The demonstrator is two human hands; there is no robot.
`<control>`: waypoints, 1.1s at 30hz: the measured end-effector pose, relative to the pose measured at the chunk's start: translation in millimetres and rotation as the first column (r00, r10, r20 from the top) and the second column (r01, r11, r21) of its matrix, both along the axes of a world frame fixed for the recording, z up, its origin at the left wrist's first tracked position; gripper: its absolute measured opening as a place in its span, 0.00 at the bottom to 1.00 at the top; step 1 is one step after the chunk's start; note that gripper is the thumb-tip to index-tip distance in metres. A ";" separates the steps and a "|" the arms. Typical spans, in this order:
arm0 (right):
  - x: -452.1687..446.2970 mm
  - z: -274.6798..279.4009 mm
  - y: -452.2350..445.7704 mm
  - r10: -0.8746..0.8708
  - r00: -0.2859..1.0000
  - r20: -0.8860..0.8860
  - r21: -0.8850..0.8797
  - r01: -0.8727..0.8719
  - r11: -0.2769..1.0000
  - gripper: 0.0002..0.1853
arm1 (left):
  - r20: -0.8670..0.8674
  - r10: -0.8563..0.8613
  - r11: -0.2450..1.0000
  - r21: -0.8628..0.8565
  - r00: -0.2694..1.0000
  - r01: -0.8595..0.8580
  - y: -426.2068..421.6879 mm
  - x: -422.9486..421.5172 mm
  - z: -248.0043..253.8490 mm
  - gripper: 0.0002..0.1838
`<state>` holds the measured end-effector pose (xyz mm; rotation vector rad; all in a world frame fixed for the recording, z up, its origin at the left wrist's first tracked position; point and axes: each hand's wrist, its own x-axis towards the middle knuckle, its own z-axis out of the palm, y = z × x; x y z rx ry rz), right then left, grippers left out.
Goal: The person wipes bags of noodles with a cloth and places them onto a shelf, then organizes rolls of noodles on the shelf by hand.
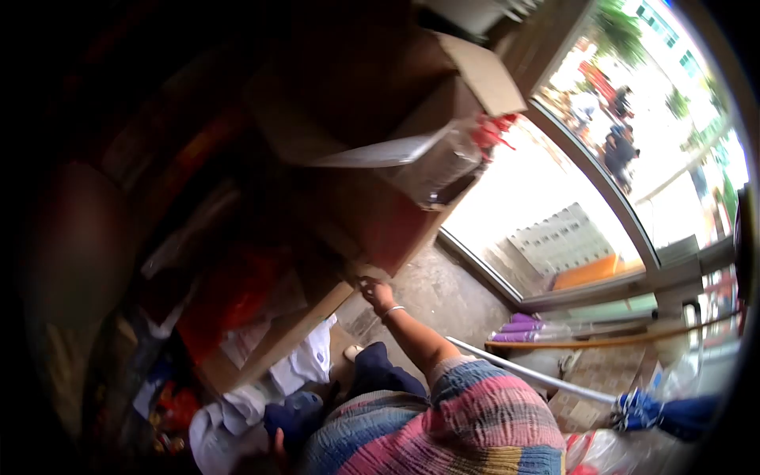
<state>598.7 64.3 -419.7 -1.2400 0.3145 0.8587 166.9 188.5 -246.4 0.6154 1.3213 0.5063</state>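
Window (599, 172) bright beyond; our right hand (377, 293) curled at box (291, 337) corner, grip unclear; left hand (279, 445) too dim to tell; box looks loaded, unclosed.

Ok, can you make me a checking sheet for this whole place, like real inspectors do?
Surface: grey floor, partly hidden by boxes.
Job's things: cardboard box, seemingly with red plastic inside; next to it, an open carton with clear plastic wrap.
Clutter: crumpled white material, purple-wrapped items, what looks like a folded blue umbrella.
Grippers: bare right hand at the cardboard box's corner, grip unclear; left hand mostly in shadow.
Cables: nothing seen.
Surroundings: framed glazing, people outside.
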 end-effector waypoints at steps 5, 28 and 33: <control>-43.9 29.1 -79.3 0.126 0.973 -0.193 0.305 -0.062 0.950 0.14 | 0.042 -0.050 0.995 0.093 0.998 0.046 -45.9 -25.3 31.9 0.26; -632.1 222.3 12.1 0.867 -0.489 0.098 0.393 -0.781 -0.485 0.19 | -0.533 0.414 0.889 0.410 0.738 -0.202 -261.8 -298.2 55.9 0.25; -737.7 218.9 -24.9 0.797 -0.593 0.112 0.210 -0.770 -0.602 0.13 | -0.552 0.544 0.833 0.444 0.632 -0.330 -298.2 -375.9 67.4 0.22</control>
